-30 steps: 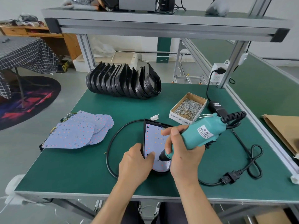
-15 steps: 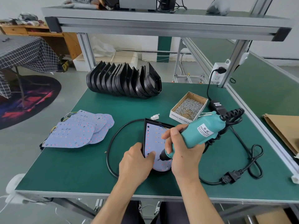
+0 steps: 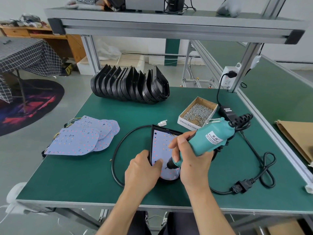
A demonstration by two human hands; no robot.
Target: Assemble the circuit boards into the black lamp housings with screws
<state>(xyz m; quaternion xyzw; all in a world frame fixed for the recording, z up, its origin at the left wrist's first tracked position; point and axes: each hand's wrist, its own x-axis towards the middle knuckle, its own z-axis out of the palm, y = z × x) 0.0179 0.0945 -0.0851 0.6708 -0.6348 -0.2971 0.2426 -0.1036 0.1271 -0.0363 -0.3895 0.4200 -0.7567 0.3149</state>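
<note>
Head view: right hand wrapped round the teal screwdriver, tip down on the near part of the circuit board lying in the black housing near the middle of the green table. Left hand on the housing's left edge, fingers curled, thumb pressing the board. Best to keep the tool upright over the hole, press straight down, hold the board flat and stop once seated. More screws in the box, far right.
</note>
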